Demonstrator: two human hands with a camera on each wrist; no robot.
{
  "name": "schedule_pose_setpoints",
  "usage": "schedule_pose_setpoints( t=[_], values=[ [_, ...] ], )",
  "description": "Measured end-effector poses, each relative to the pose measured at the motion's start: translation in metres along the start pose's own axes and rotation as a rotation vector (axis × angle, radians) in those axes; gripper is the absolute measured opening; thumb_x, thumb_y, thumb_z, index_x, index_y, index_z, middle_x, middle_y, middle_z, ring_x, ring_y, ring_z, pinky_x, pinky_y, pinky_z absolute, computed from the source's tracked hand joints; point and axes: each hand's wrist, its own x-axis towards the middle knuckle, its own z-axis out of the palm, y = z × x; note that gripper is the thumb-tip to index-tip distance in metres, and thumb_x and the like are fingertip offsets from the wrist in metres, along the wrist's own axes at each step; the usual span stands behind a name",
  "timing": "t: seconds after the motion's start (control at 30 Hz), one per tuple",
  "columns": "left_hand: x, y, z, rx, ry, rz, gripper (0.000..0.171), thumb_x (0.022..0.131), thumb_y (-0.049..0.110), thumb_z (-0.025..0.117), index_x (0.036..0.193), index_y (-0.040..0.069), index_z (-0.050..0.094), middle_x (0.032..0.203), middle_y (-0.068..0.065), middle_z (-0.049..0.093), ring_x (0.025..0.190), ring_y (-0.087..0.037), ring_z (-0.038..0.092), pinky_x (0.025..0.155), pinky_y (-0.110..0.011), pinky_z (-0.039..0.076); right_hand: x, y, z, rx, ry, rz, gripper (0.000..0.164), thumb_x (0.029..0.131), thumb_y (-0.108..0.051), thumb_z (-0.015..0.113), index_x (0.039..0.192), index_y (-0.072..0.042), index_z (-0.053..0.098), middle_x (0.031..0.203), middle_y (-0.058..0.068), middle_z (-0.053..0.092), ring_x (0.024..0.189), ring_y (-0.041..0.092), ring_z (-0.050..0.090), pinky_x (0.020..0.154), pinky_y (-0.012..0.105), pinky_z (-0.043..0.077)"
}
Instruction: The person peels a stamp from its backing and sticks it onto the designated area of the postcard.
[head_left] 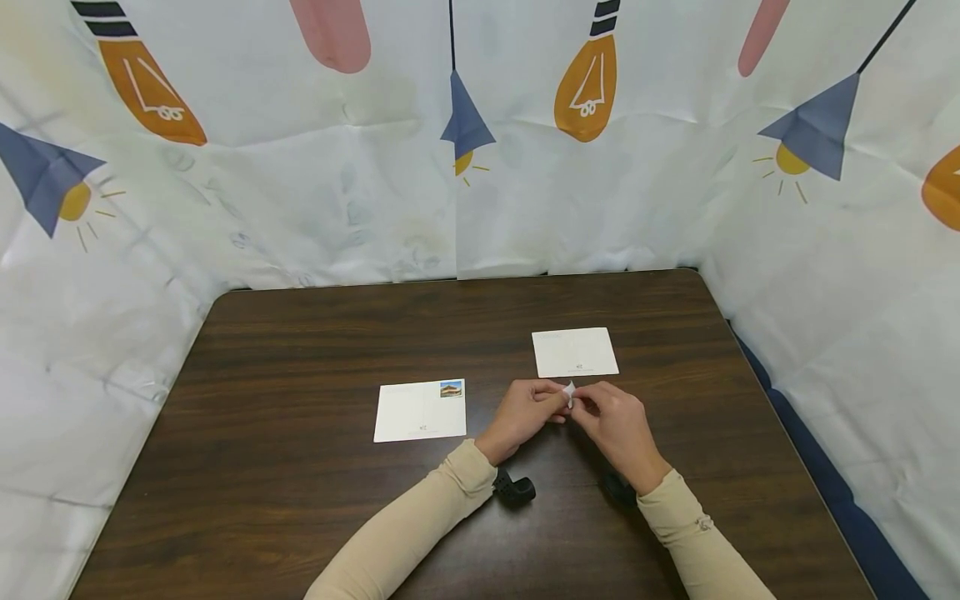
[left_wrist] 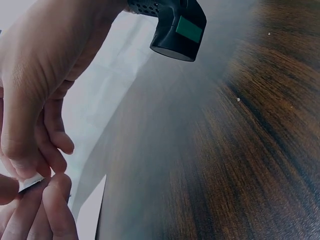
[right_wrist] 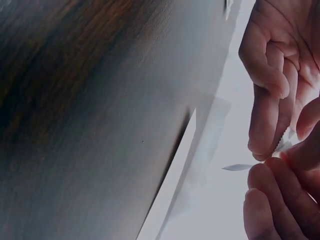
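Observation:
A small white postage stamp (head_left: 569, 394) with a toothed edge is held between both hands, its face turned from view. My left hand (head_left: 528, 414) pinches one side between thumb and forefinger. From the other side my right hand (head_left: 617, 422) pinches it likewise, the fingertips of both hands nearly meeting. In the right wrist view the toothed edge of the stamp (right_wrist: 285, 140) shows between the fingers. Just beyond the hands lies a blank postcard (head_left: 576, 352). To the left a second postcard (head_left: 420, 412) bears a stamp with a building picture (head_left: 451, 389) in its upper right corner.
A dark brown wooden table (head_left: 285, 500) carries everything. White fabric (head_left: 300, 192) printed with lamps and bulbs hangs behind it and at both sides. A black wrist camera (head_left: 514, 490) juts out below the left wrist, and another (head_left: 618, 490) below the right.

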Motion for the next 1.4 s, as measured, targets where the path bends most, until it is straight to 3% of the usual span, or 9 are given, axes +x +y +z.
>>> schedule_pose_setpoints(
  t=[0.23,0.47,0.6,0.83,1.27,1.4],
  values=[
    [0.001,-0.002,-0.001,0.034,0.002,0.037,0.023,0.097,0.008,0.067,0.113,-0.007,0.073,0.109,-0.025,0.078,0.08,-0.006,0.072,0.078,-0.027,0.064,0.0,0.002,0.001,0.022,-0.015,-0.007,0.01,0.078,0.001,0.081,0.083,-0.005,0.073,0.079,0.004,0.07,0.068,0.011,0.065,0.06,0.029,0.056],
    [0.003,-0.004,-0.002,0.057,0.019,0.051,0.022,0.097,0.008,0.066,0.113,-0.006,0.074,0.107,-0.024,0.079,0.092,-0.028,0.078,0.075,-0.026,0.064,0.001,0.005,-0.002,0.084,-0.043,0.078,0.015,0.079,0.001,0.083,0.088,-0.007,0.073,0.082,0.004,0.071,0.072,0.011,0.067,0.062,0.029,0.057],
    [0.004,-0.004,-0.002,0.06,0.025,0.044,0.022,0.098,0.009,0.065,0.114,-0.005,0.073,0.106,-0.023,0.079,0.095,-0.032,0.078,0.075,-0.027,0.063,0.002,0.006,-0.004,0.102,-0.044,0.134,0.012,0.081,-0.001,0.081,0.088,-0.008,0.074,0.08,0.003,0.074,0.069,0.011,0.067,0.062,0.027,0.057],
    [0.003,-0.002,-0.003,0.047,0.034,0.007,0.023,0.099,0.009,0.064,0.117,-0.003,0.073,0.104,-0.022,0.08,0.098,-0.032,0.079,0.079,-0.037,0.064,0.006,0.006,-0.008,0.133,-0.037,0.206,0.009,0.083,0.0,0.076,0.086,-0.008,0.075,0.076,0.003,0.076,0.067,0.014,0.072,0.06,0.029,0.058],
    [0.001,-0.002,-0.005,0.058,0.045,0.007,0.023,0.101,0.012,0.064,0.117,-0.002,0.073,0.102,-0.021,0.08,0.093,-0.026,0.08,0.078,-0.034,0.064,0.004,0.015,-0.013,0.185,-0.05,0.334,0.003,0.088,-0.005,0.076,0.091,-0.007,0.076,0.081,0.007,0.079,0.072,0.02,0.075,0.065,0.022,0.059],
    [0.001,-0.002,-0.006,0.062,0.049,0.014,0.024,0.1,0.012,0.063,0.117,-0.003,0.073,0.101,-0.022,0.08,0.095,-0.032,0.08,0.077,-0.035,0.064,0.004,0.018,-0.015,0.206,-0.021,0.344,0.005,0.087,-0.004,0.076,0.09,-0.007,0.076,0.079,0.006,0.079,0.07,0.019,0.074,0.064,0.016,0.056]
  ],
)
